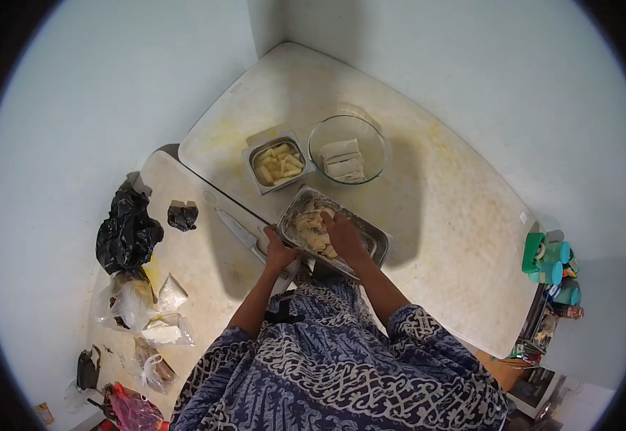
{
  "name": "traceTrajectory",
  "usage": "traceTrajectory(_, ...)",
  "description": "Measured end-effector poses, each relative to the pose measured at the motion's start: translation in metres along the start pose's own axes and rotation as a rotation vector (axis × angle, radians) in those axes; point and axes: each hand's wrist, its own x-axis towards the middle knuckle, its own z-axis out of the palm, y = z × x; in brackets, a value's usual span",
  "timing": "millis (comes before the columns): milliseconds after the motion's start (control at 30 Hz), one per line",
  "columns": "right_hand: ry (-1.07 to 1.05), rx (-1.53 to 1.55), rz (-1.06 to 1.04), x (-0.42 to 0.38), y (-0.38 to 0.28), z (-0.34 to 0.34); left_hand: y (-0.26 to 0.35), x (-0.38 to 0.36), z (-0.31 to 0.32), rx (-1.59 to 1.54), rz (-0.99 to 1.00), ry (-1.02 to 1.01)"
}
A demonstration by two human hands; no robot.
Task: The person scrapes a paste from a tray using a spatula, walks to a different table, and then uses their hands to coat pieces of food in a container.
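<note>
A rectangular metal pan (377, 249) sits at the table's front edge, close to my body. Inside it lies a lumpy, pale floury mixture (311, 228), with white smears along the walls. My left hand (280, 253) is closed on the pan's left rim, thumb up at the edge. Reaching into the pan from the right, my right hand (346, 238) has its fingers bent down into the mixture; the fingertips are partly hidden. A knife (238, 230) lies on the table just left of my left hand.
Behind the pan stand a small metal container (255, 184) of pale yellow sticks and a glass bowl (382, 159) with white blocks. Black plastic bags (130, 230) and clear bags (166, 330) lie on the left. Teal-lidded jars (548, 271) are at the right edge. Walls meet behind the table.
</note>
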Motion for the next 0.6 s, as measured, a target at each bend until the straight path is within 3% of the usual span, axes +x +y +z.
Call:
traceTrajectory(33, 0.012, -0.01, -0.032, 0.0, 0.001, 0.004, 0.003, -0.002, -0.001, 0.005, -0.015, -0.01)
traceTrajectory(133, -0.251, -0.057, 0.027, -0.013, -0.017, -0.009, 0.0, 0.0, 0.0, -0.006, 0.0, -0.004)
traceTrajectory(200, -0.233, 0.002, 0.002, -0.025, -0.019, -0.013, -0.011, 0.004, 0.006, -0.044, 0.08, 0.043)
traceTrajectory(333, -0.251, 0.023, -0.09, -0.032, -0.004, -0.022, -0.018, 0.009, 0.008, -0.025, 0.016, 0.035)
traceTrajectory(433, -0.207, -0.02, 0.01, -0.016, 0.01, -0.038, -0.016, 0.007, 0.006, -0.066, 0.012, 0.002)
traceTrajectory(533, 0.107, -0.089, -0.012, -0.009, 0.027, -0.025, -0.009, 0.006, 0.003, -0.076, -0.025, -0.017)
traceTrajectory(600, -0.012, -0.023, 0.094, -0.003, 0.024, -0.015, -0.007, 0.003, 0.003, -0.047, 0.009, 0.014)
